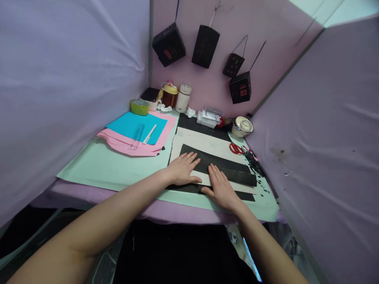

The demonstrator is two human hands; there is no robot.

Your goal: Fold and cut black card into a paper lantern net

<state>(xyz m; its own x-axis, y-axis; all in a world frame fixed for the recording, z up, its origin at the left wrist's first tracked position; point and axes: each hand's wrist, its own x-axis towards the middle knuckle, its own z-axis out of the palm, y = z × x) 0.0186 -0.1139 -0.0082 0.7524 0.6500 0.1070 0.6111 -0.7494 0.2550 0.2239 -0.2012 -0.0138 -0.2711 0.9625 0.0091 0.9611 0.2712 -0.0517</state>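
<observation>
Fingers of both your hands lie flat and spread, grasping nothing, pressed palm-down on the black paper strip (225, 167) that crosses the cream sheet (204, 142). Taking that strip as the landmark and reading from left: well to its left lie the blue sheet (134, 126) on pink paper (124, 145), with a clear ruler (136, 136) and a white pen (149, 134) on top. Your left hand (182, 169) covers the strip's left end, fingertips pointing away from you; your right hand (220, 188) sits just beside it, over the strip's near edge. The strip's long axis runs left to right, sloping slightly toward you at the right, so most of its free length lies to the right of your fingers (your right hand is nearer to it). It looks matte, thin and flat. Beyond its right end are red scissors (236, 148) and black paper scraps (254, 161).
</observation>
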